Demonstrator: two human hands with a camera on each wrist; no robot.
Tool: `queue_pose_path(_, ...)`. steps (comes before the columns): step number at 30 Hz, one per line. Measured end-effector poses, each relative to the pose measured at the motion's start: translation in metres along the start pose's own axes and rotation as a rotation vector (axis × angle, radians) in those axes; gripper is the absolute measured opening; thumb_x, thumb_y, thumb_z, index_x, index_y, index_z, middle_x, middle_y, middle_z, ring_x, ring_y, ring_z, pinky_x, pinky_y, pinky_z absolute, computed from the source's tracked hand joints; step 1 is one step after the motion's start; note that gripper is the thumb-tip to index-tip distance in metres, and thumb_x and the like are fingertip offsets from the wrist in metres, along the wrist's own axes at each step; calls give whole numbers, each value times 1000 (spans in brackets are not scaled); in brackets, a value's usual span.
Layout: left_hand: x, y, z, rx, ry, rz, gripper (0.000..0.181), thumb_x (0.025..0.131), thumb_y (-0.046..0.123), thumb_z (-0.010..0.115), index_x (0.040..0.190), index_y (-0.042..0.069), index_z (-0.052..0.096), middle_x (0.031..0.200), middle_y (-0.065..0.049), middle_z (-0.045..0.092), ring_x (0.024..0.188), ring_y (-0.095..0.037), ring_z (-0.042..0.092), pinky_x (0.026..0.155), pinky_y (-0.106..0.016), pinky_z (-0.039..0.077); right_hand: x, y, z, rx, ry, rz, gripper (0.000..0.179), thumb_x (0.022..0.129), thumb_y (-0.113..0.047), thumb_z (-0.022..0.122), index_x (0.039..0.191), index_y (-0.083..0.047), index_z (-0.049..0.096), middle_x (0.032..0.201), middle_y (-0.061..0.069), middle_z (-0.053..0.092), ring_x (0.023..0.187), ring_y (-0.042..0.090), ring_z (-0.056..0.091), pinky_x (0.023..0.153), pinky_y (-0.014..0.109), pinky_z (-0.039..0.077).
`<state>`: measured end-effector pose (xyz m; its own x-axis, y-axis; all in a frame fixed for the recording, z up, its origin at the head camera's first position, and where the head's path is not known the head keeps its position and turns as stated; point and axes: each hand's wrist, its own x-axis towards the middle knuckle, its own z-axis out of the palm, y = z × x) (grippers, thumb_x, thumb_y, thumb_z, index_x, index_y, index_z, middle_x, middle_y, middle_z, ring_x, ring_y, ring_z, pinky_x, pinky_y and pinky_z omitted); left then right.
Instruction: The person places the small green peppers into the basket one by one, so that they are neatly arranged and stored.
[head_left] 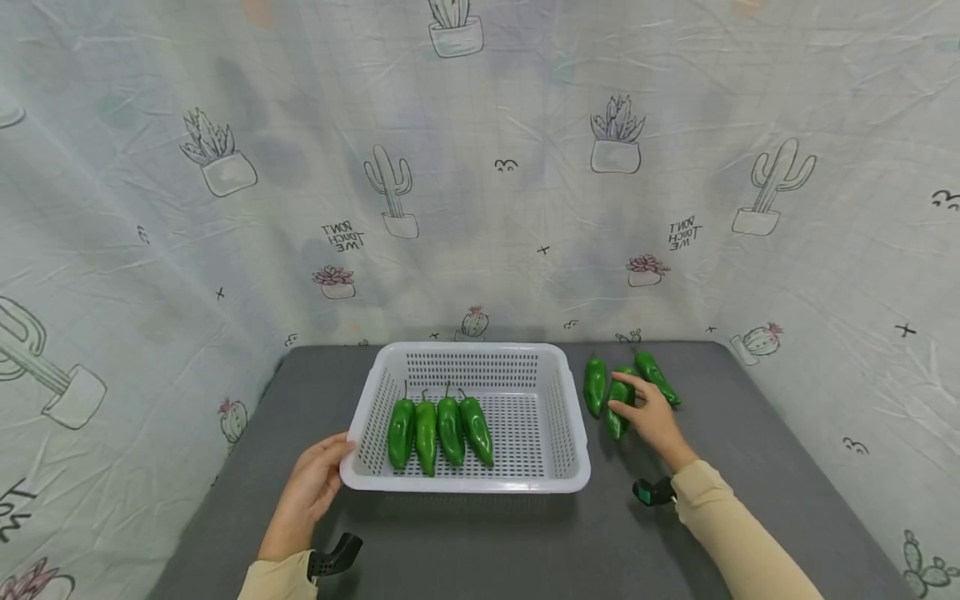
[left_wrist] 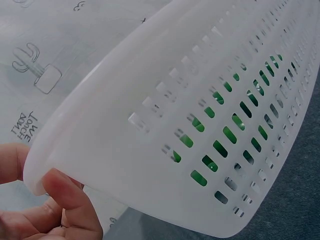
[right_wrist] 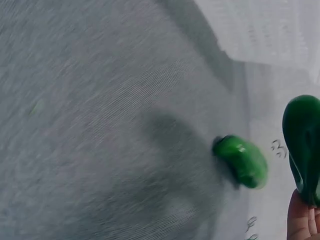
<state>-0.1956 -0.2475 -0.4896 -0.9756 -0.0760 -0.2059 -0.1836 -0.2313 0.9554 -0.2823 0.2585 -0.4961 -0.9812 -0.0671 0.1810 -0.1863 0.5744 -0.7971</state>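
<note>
Left hand (head_left: pixel 309 483) pinches white basket (head_left: pixel 465 485) rim | right hand (head_left: pixel 652 418) grips 1 green pepper (head_left: pixel 620 393)

Beyond the left hand (head_left: pixel 311 483) and right hand (head_left: pixel 654 421), we see a pale, creased cloth (head_left: pixel 510 108) hung like a wall, printed with potted cacti (head_left: pixel 772 187), succulents (head_left: pixel 617 137) and small lettering (head_left: pixel 685 233). We see it flank each hand, on the outer side. Beneath the hands we look onto a flat, dark grey tabletop (head_left: pixel 465 562), where soft shadows (head_left: pixel 461 512) lie between them.
</note>
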Motion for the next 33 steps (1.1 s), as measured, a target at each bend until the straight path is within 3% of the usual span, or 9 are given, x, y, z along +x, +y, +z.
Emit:
queue_pose_path(9,0,0,0,-5,7,-10,50,94,5,49,137,-14,32,108,3,59,98,-5,61,80,-24,51,5,-26,-3,68,-16,-11,54,90,-21,65,139,-9,46,147,26,26,126,50,33,94,59,41)
queue_pose_path(17,0,1,0,-7,6,-13,52,94,5,50,138,-14,31,109,2,59,99,-5,61,81,-24,51,10,-49,-10,143,-25,-59,55,89,-21,66,138,-6,46,139,24,31,117,42,45,84,45,51)
queue_pose_path(21,0,2,1,-17,11,-26,51,94,4,49,139,-13,31,111,0,59,100,-5,61,81,-25,51,11,-60,-13,134,-28,-77,54,90,-20,65,138,-5,46,140,25,32,117,42,45,86,47,50)
queue_pose_path(27,0,1,0,-26,10,-5,48,93,4,51,135,-14,35,106,3,61,98,-6,61,80,-25,51,6,-95,-18,162,-54,-76,52,90,-12,64,137,-1,46,139,28,34,115,43,48,86,49,49)
queue_pose_path(33,-1,-1,-1,-28,-4,24,46,93,4,52,133,-16,37,106,2,61,97,-6,61,78,-25,51,11,-107,-15,182,-84,-101,53,90,-11,64,138,-2,45,128,28,45,110,45,55,76,36,53)
